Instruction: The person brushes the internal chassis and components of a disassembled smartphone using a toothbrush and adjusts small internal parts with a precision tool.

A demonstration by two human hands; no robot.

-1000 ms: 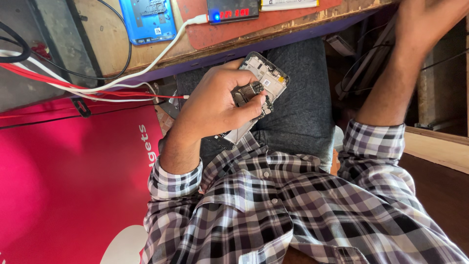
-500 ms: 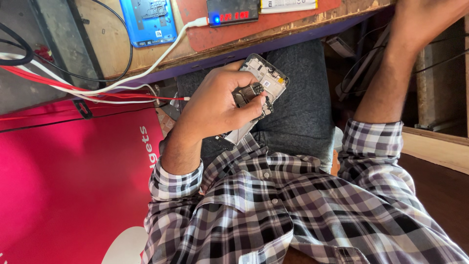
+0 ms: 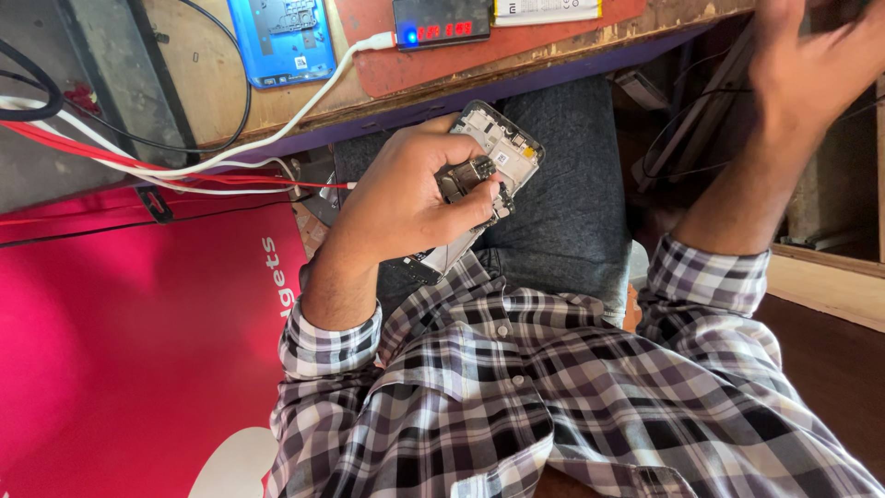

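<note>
The opened phone frame [image 3: 489, 175], back cover off and circuit board showing, sits over the person's lap just below the wooden bench edge [image 3: 553, 69], its long axis slanting from lower left up to upper right. The left hand [image 3: 406, 203] is clamped around its lower half, thumb pressing the board. The right hand [image 3: 811, 65] is well apart, raised off to the right, blurred, fingers seemingly loose and holding nothing I can make out
</note>
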